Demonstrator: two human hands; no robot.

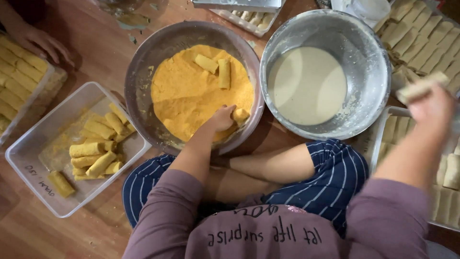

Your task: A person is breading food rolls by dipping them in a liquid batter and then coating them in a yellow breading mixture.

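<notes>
Crossed legs (287, 168) sit before the crumb bowl (143, 62), where left hand (221, 117) grips a roll (240, 114) for coating; right hand (433, 103) holds a plain roll (421, 87), probably needing batter (306, 86) next.

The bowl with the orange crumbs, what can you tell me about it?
The crumb bowl is round, dull grey metal, sitting on the wooden floor beside the batter bowl. Orange-yellow crumbs fill its bottom. Two coated rolls lie on top. The left hand presses another roll into the crumbs near the rim.
</notes>
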